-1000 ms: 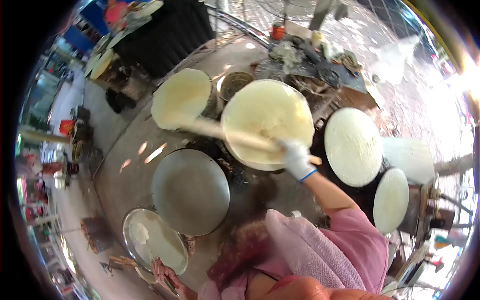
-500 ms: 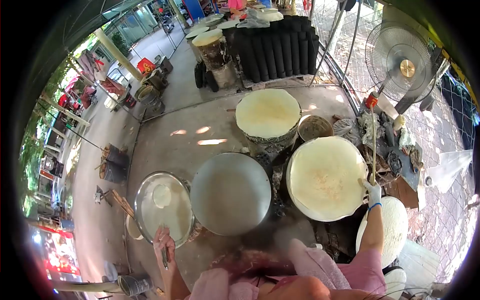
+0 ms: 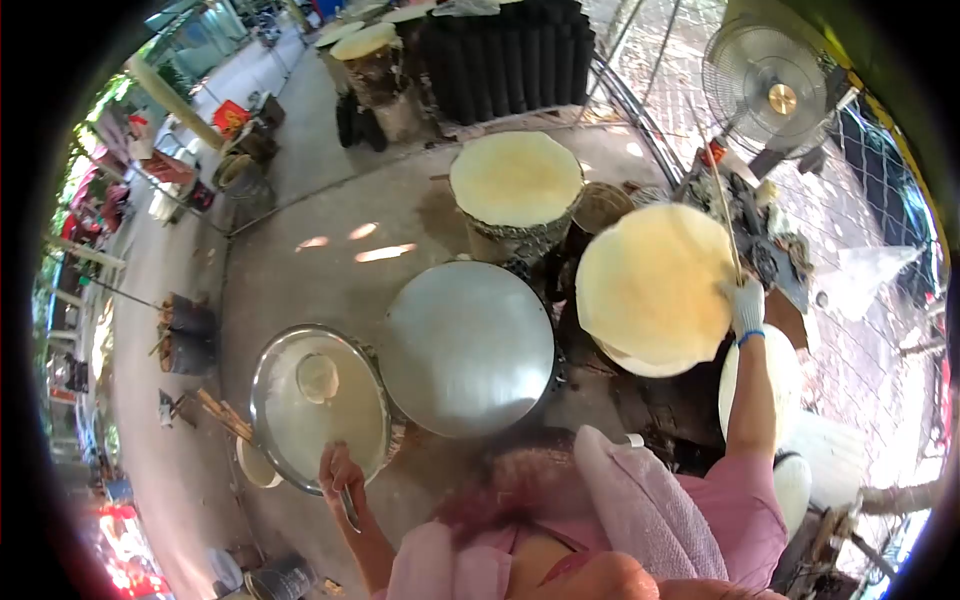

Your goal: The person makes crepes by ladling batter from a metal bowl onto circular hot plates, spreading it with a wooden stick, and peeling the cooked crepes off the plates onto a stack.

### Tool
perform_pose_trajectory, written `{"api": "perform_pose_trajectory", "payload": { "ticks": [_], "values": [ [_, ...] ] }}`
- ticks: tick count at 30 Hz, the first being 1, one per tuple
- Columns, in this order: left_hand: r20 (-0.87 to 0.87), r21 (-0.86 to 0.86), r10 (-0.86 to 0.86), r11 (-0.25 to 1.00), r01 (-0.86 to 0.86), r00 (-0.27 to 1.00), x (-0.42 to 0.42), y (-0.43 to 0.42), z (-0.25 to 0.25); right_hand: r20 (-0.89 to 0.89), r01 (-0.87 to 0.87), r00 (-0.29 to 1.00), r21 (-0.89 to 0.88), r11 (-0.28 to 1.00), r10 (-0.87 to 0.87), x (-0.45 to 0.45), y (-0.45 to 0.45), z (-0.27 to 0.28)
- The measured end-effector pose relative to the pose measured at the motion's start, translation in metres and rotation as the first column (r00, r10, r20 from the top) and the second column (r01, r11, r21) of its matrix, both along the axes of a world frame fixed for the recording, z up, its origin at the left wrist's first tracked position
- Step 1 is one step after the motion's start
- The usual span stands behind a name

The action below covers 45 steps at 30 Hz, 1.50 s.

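Observation:
My left hand [image 3: 341, 468] is closed round the metal handle of a ladle [image 3: 318, 378], whose round bowl sits in pale batter inside a wide steel basin [image 3: 262, 440]. My right hand [image 3: 745, 305], in a white glove, grips a long thin stick [image 3: 722, 195] that points away from me. Its fingers are at the right edge of a large golden flatbread [image 3: 655, 285]; whether they pinch it is hard to see. A paler edge shows beneath that flatbread. Between my hands lies a bare round griddle [image 3: 470, 350].
Beyond the griddle, another pale flatbread [image 3: 516, 178] covers a round stove. A bucket [image 3: 603, 205] stands beside it. At right are a fan [image 3: 770, 90] and a pale round stack [image 3: 785, 375]. Black cylinders [image 3: 510, 65] are piled at the back.
The flatbread at my right hand now shows an evenly golden face and sits askew over a paler edge. The view has shifted. My left hand still holds the ladle.

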<state>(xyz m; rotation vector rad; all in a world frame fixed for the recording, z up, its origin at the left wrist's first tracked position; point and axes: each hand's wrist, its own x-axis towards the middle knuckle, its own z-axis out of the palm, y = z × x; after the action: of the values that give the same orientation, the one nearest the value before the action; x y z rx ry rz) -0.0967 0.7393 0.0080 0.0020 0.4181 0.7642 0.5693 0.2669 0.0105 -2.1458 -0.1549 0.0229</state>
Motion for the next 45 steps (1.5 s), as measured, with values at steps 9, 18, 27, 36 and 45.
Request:
{"api": "perform_pose_trajectory", "payload": {
  "ticks": [9,18,27,36,45],
  "values": [
    [-0.208,0.026,0.054,0.998,-0.049,0.977,-0.021,0.016,-0.01,0.074,-0.223,0.966,-0.251,0.942,0.249,0.012,0.205,0.192],
    [-0.204,0.014,0.179,0.984,-0.18,0.962,-0.031,-0.03,-0.01,0.547,-0.269,0.516,-0.627,0.731,0.659,0.051,0.405,0.206],
    [-0.059,0.039,0.221,0.975,-0.219,0.973,-0.027,-0.097,0.027,0.339,-0.32,0.371,-0.827,0.462,0.865,0.019,0.484,-0.093],
    [-0.458,0.133,0.334,0.942,-0.307,0.824,-0.024,-0.128,0.052,0.103,-0.516,0.468,-0.775,0.366,0.878,-0.022,0.472,-0.097],
    [-0.611,0.126,0.111,0.991,-0.042,0.784,-0.095,-0.063,0.023,-0.083,-0.659,0.68,-0.503,0.558,0.728,-0.125,0.398,-0.089]
  ]
}}
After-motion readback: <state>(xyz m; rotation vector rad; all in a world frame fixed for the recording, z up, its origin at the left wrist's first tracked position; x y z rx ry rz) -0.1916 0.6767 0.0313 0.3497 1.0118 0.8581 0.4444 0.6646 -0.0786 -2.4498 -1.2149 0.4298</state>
